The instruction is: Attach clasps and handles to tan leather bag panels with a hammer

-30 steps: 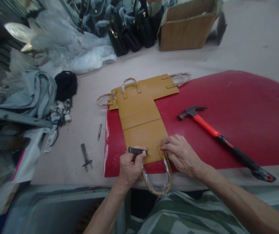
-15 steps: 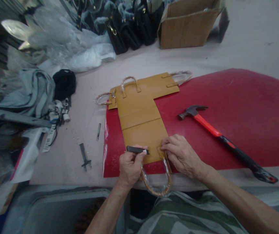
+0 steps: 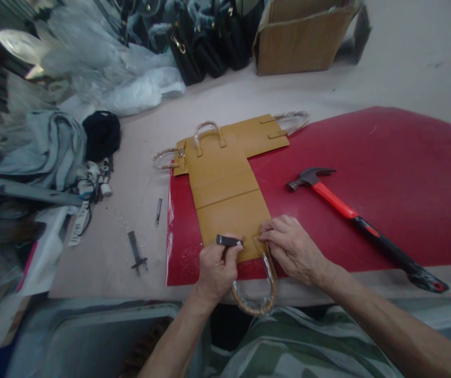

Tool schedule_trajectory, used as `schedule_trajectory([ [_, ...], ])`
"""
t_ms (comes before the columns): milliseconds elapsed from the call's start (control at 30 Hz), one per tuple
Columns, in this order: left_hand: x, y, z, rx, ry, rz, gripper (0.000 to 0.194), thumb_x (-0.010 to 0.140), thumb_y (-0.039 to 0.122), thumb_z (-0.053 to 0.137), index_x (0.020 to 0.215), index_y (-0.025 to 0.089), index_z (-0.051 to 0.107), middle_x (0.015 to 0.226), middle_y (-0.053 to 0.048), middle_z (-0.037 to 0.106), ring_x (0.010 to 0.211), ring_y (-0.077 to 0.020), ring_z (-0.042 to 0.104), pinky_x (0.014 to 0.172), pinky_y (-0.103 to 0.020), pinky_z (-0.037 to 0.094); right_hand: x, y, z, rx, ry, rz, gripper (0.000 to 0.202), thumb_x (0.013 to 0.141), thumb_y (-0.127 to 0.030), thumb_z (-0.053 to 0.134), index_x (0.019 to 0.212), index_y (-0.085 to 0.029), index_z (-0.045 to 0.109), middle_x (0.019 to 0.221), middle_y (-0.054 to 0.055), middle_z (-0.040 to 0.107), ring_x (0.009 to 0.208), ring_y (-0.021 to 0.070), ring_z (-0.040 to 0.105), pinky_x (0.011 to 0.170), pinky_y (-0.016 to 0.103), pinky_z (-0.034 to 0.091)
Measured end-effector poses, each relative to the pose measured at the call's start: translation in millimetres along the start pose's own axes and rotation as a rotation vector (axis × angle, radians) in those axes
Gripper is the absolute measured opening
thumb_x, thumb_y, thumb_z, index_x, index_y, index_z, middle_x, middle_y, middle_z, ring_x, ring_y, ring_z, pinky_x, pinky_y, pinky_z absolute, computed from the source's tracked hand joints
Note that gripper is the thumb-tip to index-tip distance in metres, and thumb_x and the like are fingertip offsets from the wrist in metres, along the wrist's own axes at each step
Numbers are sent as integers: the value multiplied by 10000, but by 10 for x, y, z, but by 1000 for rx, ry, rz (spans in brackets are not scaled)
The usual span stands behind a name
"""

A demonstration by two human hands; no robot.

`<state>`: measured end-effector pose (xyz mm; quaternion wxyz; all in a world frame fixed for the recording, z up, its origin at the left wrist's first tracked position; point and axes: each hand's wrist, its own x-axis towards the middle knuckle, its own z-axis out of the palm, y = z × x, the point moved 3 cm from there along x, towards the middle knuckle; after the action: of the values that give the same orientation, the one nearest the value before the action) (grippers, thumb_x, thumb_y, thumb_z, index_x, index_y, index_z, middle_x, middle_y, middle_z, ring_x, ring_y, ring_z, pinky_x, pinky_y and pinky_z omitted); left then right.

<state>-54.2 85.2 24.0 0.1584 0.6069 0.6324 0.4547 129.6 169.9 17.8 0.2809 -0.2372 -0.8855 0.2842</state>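
Observation:
My left hand is closed round a short black pen-like tool, whose pale tip end lies over the near part of a mustard leather bag panel. What exactly the tool is, I cannot make out. My right hand pinches the panel's near right edge, by the tab of a plastic-wrapped handle. That handle hangs over the table's front edge. Further up, more mustard panels with wrapped handles lie overlapping. A red sheet is underneath. Right of my hands rests a claw hammer with a red and black grip.
To the left lie a dark pronged punch and a slim metal rod. Behind stand black handbags and a cardboard box. Clear plastic bags, a black cloth bundle and grey cloth crowd the left side.
My left hand has moved a little to the right with the black tool, closer to the handle tab. My right hand keeps its grip at the panel's edge.

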Motion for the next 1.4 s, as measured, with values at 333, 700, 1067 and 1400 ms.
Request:
schedule_trajectory([
  [333,25,-31,36,-39,25,-122,90,893,162,608,934,181,685,868,-25,766,799,-151,739,750,-231,587,-13,18,20,-12,12,25,223,888,-88,460,960,-155,660,1011,92,630,915,223,483,815,388,371],
  [700,-12,-15,71,77,84,-53,96,893,215,603,937,176,679,853,-54,771,773,-177,748,717,-253,591,-90,-44,-18,-50,17,26,246,907,-86,468,1046,-148,661,1100,115,643,980,236,519,868,401,431],
  [1067,-20,-1,84,96,83,84,112,881,183,595,953,155,677,845,-64,769,758,-179,751,711,-245,591,-518,408,-1072,-651,221,358,243,901,-211,498,1049,-122,669,1117,219,648,1007,348,571,878,489,444],
  [1400,-7,-24,105,144,33,140,100,885,176,579,937,175,665,860,-84,762,773,-205,745,700,-274,586,-565,524,-1133,-340,-14,841,86,814,-254,572,859,-181,562,818,130,605,710,243,556,623,359,395],
])
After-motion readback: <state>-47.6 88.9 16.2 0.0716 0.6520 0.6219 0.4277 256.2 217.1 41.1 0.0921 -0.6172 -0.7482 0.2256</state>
